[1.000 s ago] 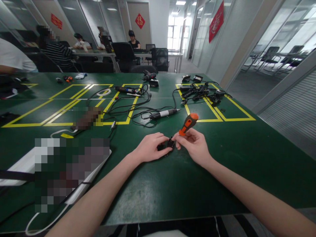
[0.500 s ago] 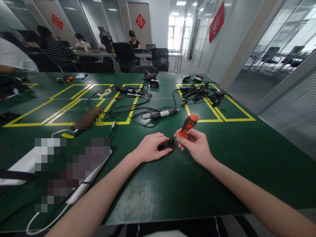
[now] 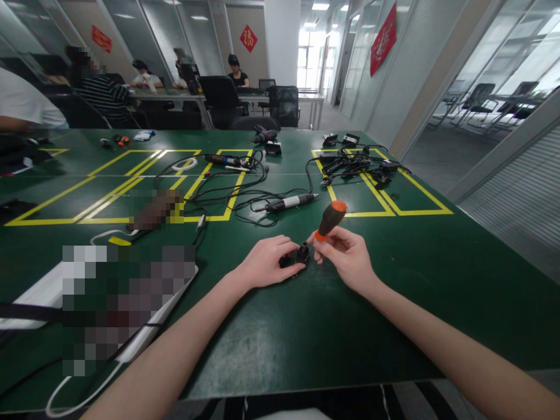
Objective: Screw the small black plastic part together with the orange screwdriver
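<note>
My left hand (image 3: 273, 261) rests on the green table, its thumb and fingers closed around a small black part (image 3: 303, 254) with a short round post on top. What the part is I cannot make out. In my right hand (image 3: 345, 255) is a screwdriver (image 3: 331, 220) with a black and orange handle, pinched near the handle's lower end. The handle leans up and to the right. Its shaft and tip are hidden behind my fingers, right beside the black part.
A grey and black pen-shaped electric screwdriver (image 3: 291, 202) with its cable lies ahead. Tangled black cables and adapters (image 3: 359, 163) lie further right. A dark cordless drill (image 3: 265, 135) sits at the back. To the left is a white-edged, blurred-out object (image 3: 175, 297). Several people sit beyond.
The screwdriver handle has turned and tipped slightly left in my right hand, so less orange shows on its side. My left hand and the black part stay in place.
</note>
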Demonstrator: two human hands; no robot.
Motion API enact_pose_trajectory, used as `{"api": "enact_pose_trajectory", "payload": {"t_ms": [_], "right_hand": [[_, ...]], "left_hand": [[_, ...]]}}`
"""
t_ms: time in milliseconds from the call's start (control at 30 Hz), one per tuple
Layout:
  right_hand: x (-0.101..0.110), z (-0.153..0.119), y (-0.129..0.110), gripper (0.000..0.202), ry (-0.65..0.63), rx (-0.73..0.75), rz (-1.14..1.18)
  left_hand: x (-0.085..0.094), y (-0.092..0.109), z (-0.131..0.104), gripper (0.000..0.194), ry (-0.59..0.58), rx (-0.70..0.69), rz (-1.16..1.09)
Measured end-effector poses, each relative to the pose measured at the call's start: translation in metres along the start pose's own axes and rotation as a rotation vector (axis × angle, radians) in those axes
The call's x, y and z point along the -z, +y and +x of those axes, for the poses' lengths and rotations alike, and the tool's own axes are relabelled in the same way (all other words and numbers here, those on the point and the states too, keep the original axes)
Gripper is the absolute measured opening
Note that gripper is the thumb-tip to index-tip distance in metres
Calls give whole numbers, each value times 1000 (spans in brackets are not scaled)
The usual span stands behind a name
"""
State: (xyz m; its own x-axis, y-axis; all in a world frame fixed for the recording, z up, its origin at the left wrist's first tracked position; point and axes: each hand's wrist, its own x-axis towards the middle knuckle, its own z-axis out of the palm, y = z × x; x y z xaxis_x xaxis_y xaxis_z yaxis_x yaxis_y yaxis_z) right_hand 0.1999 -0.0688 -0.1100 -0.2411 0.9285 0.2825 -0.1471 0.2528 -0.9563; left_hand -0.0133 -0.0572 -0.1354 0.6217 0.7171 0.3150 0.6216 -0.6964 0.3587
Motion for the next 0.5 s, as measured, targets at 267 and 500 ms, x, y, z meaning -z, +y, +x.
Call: {"api": "enact_pose_trajectory", "payload": {"t_ms": [267, 500], "right_hand": [[-4, -2, 2, 27, -29, 4, 83], [1, 1, -1, 24, -3, 13, -2]], "left_hand": [[-2, -2, -1, 24, 5, -5, -26], [-1, 0, 0, 23, 1, -2, -3]]}}
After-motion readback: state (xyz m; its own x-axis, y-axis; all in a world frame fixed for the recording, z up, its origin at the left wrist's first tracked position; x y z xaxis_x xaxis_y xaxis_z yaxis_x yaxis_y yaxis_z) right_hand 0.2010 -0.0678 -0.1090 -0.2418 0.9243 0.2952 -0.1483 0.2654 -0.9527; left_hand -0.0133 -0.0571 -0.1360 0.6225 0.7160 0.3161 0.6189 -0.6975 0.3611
